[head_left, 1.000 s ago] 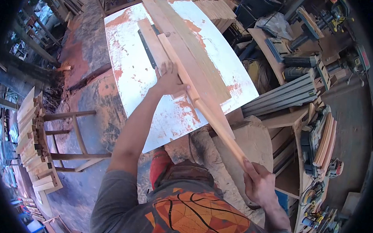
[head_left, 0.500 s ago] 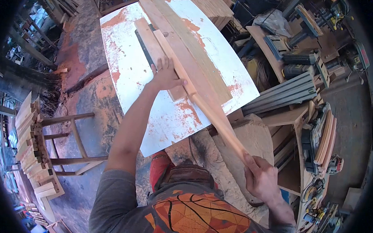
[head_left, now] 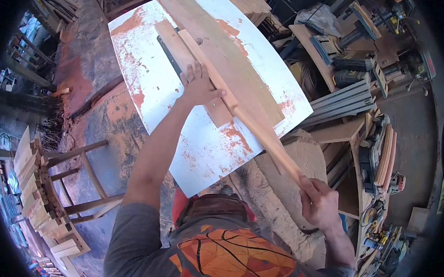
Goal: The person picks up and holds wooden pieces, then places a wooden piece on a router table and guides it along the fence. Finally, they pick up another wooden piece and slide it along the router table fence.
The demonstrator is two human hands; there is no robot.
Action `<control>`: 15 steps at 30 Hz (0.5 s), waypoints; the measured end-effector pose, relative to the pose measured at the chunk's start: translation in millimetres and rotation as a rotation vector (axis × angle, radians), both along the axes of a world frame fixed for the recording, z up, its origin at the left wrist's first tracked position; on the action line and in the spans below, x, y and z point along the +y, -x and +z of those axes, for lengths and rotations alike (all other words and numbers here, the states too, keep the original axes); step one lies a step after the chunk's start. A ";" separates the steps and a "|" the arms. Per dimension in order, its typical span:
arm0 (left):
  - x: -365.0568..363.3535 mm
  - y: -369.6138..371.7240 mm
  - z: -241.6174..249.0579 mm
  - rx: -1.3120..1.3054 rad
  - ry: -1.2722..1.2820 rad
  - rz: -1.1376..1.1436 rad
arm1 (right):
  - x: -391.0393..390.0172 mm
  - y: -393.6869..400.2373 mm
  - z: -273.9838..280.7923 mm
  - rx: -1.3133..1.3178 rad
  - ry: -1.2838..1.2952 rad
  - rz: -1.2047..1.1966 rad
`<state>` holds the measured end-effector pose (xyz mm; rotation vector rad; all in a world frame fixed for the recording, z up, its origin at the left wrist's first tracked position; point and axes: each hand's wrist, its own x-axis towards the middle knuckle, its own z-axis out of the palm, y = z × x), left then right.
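A long wooden piece (head_left: 262, 132) lies slantwise over the white tabletop (head_left: 191, 162), its near end sticking out past the edge. My right hand (head_left: 319, 202) is closed around that near end. On the table, my left hand (head_left: 201, 86) rests with fingers apart, flat over a short board (head_left: 174, 41) and against the long piece's side. Under and beside the long piece runs a wide board (head_left: 235, 65). A dark slot shows along the short board's left side.
Stacked wood pieces (head_left: 34, 180) and a wooden frame (head_left: 89, 175) stand at the left. At the right are grey strips (head_left: 342, 106), a wooden shelf (head_left: 338, 131) and tools. Reddish sawdust marks the tabletop.
The view has shifted slightly. My right hand and the near end of the long piece sit a little farther right in view; both hands keep the same hold.
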<state>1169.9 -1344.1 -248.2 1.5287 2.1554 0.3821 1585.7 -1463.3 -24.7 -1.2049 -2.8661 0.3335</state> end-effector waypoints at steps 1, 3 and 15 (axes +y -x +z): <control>-0.9 2.1 0.0 -0.002 -0.007 -0.009 | -1.5 7.4 1.6 0.028 -0.001 -0.021; 2.0 6.4 -3.4 -0.004 -0.013 -0.010 | -2.4 16.9 1.4 0.024 -0.019 -0.024; 13.6 30.0 -1.2 -0.051 -0.044 -0.017 | 3.4 56.7 19.2 -0.011 -0.064 -0.048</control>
